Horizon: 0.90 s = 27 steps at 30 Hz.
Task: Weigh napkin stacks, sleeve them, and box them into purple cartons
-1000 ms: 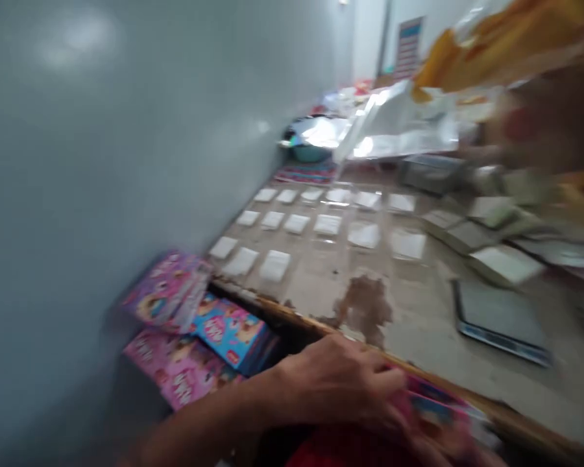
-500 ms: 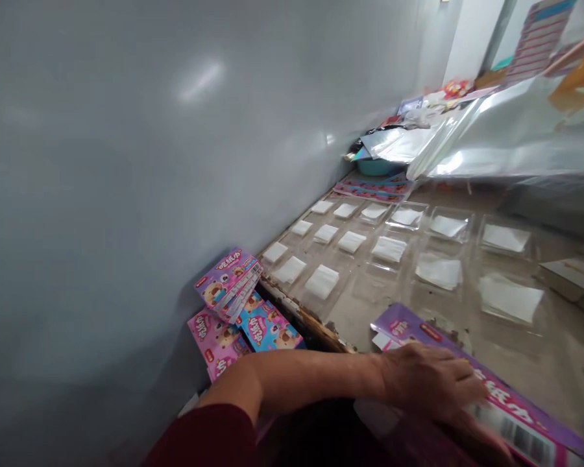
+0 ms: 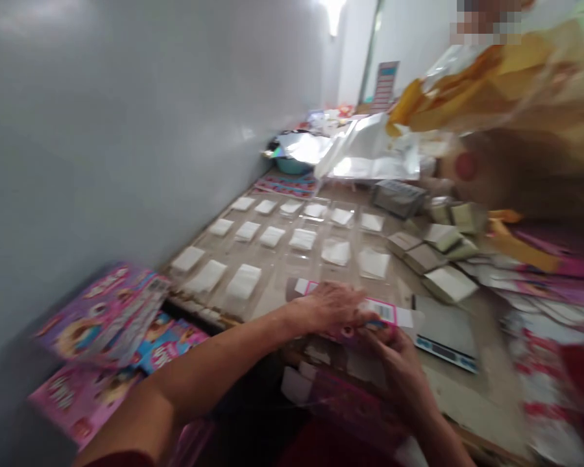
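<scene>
A pink-edged cardboard box (image 3: 394, 316), looking flattened and showing a barcode, lies across the table's near edge between my hands. My left hand (image 3: 328, 308) is closed over its upper side, its fingers blurred. From below, my right hand (image 3: 394, 350) closes on the box's right part, thumb and fingers near my left fingertips. Beyond them, several clear plastic trays with folded white sheets (image 3: 302, 239) stand in rows. Under my hands, a second printed carton (image 3: 350, 402) lies in shadow near my lap.
Printed boxes (image 3: 111, 311) are piled at left beside the grey wall (image 3: 102, 143). A digital scale (image 3: 445, 334) sits right of my hands. Several small cardboard pieces (image 3: 433, 250) lie behind it. Silvery plastic film (image 3: 370, 152) spreads farther back, near another person's orange sleeve (image 3: 448, 91).
The view has swung right, bringing the scale and the other person into sight. My right hand has come into clear view at the box. The box now looks turned, with its barcode side up.
</scene>
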Tool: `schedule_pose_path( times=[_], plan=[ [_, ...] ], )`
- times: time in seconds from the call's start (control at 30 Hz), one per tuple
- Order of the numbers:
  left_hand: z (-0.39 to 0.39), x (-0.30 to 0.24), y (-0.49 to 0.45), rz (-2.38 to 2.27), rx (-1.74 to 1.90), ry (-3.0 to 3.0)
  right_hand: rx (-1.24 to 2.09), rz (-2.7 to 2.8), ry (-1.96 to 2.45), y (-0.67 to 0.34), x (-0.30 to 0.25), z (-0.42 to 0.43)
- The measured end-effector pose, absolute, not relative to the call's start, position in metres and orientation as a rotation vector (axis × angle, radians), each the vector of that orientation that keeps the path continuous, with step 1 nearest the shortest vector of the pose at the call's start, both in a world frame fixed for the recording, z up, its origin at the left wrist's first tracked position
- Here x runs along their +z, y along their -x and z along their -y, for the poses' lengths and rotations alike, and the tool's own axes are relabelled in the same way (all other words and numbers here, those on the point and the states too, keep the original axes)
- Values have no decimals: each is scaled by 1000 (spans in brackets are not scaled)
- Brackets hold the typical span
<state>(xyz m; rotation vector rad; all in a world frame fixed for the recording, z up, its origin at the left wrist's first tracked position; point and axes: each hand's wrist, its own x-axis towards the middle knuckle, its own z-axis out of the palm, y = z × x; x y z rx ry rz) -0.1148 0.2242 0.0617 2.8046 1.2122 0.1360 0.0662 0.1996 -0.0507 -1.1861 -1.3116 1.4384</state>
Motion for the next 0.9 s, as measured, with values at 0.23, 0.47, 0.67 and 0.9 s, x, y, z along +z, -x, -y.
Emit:
schedule_pose_path(
  times=[0.23,0.47,0.67,0.9],
  plan=[
    [-234,29,106,-1653,486,-2610,986,1309,1427,-81,-44,-191],
    [-185,107,90,-1931,1115,-1863,1227,1021,845,-70,30,-176],
    [-118,47,80,-1621,1323,-1387,1643,1027,823,-89,36,-133],
    [-83,5,83,-1438,1234,-1161,1694,1085,1007,-102,9,-106]
  ],
)
